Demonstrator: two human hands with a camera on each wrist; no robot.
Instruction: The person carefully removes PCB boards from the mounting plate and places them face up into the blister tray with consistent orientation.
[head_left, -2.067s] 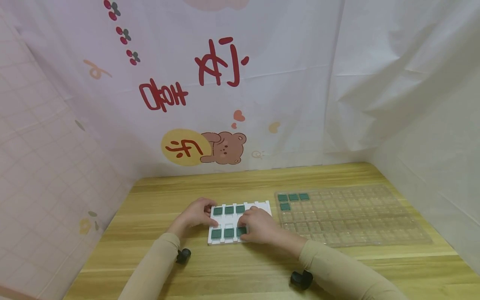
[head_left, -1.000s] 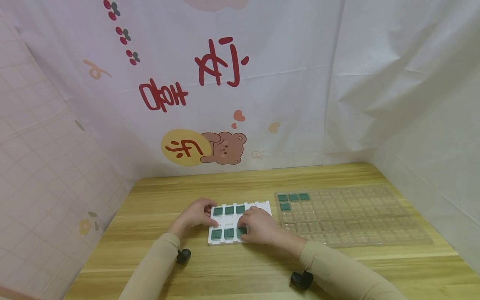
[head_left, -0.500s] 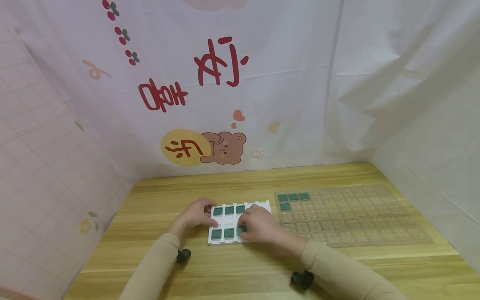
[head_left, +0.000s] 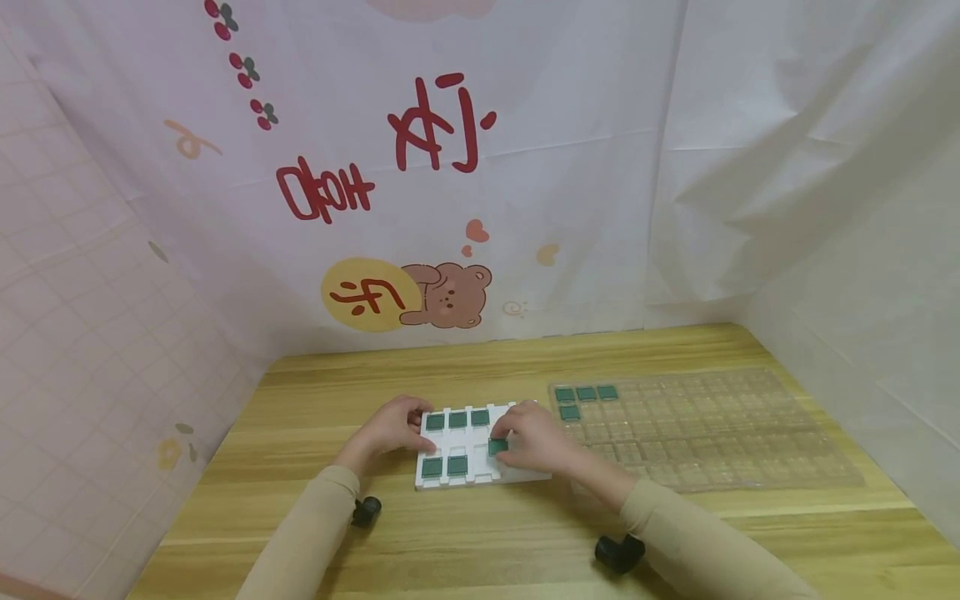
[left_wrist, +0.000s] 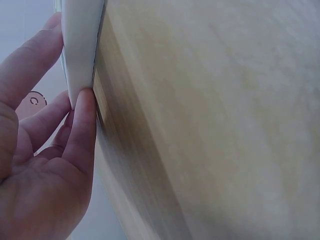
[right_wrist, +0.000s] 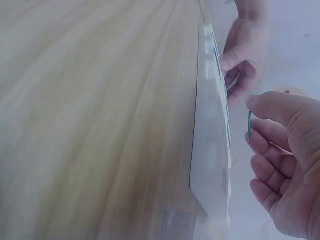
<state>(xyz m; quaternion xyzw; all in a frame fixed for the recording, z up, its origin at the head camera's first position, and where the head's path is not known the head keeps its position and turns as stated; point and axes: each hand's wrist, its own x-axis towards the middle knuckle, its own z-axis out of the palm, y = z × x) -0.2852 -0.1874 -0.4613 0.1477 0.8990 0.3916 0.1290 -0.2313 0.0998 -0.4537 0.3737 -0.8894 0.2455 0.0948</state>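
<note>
while the left hand (head_left: pixel 392 427) steadies the white tray (head_left: pixel 450 440): the right hand (head_left: pixel 536 439) has one chip (head_left: pixel 498 447) off the surface, just above that tray at lower centre of the frame.
left grip: thumb and fingers closed about the tray's left end; left wrist view agrees.
right grip: chip pinched between thumb and a finger; right wrist view shows it on edge, clear of the tray.
white tray count: five chips visible, three in the upper row and two in the lower; third lower slot (head_left: pixel 482 458) bare. right part of the tray is partly behind the right hand, so count there not certain.
clear tray (head_left: pixel 720 433) count: four chips, all at its upper left, three in the first row and one starting the second; many pockets bare.
progress (judgement): partway. if chips go from white to clear, four are done, one is in transit, at least five are left.
held chip (judgement): not yet placed; second row's next pocket looks available.
</note>
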